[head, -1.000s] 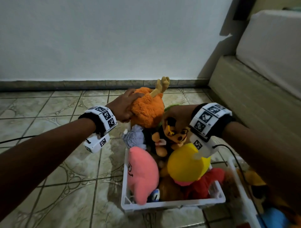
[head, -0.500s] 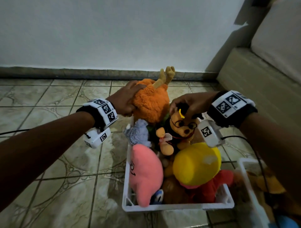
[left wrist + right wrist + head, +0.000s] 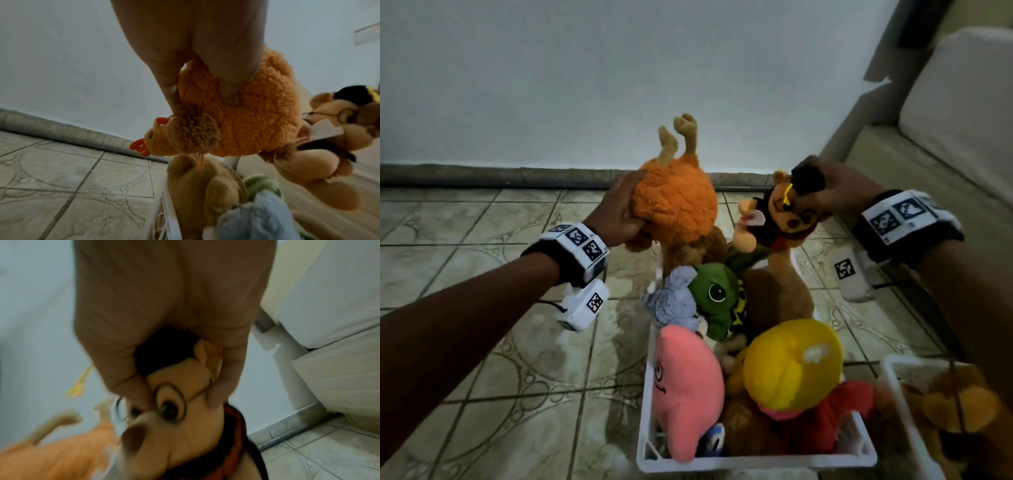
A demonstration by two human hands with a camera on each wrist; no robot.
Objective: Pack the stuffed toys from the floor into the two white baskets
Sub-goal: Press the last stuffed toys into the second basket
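While its fingers curl into the fuzzy body, the left hand (image 3: 619, 214) grips the orange chicken toy (image 3: 676, 202) upside down at upper centre of the head view, pale legs pointing up and its head with red comb hanging low in the left wrist view (image 3: 236, 113). To the right of it, the right hand (image 3: 837, 192) pinches the bear toy (image 3: 787, 219) by the head, thumb and fingers closed around its black cap; the right wrist view shows the fingertips (image 3: 216, 400) beside the bear's glasses. Both toys hang just above the far end of the white basket (image 3: 756, 462), which fills the lower centre of the frame. Packed inside are a grey toy (image 3: 671, 301), a green turtle toy (image 3: 717, 294), a brown toy (image 3: 774, 298), a pink star toy (image 3: 685, 383), a yellow-headed toy (image 3: 791, 366) in red, and others half hidden. At lower right, the second white basket (image 3: 900, 394) holds a golden plush (image 3: 955, 404). Patterned floor tiles (image 3: 482, 240) run to a pale wall (image 3: 619, 85); a light sofa (image 3: 945, 120) stands at upper right.
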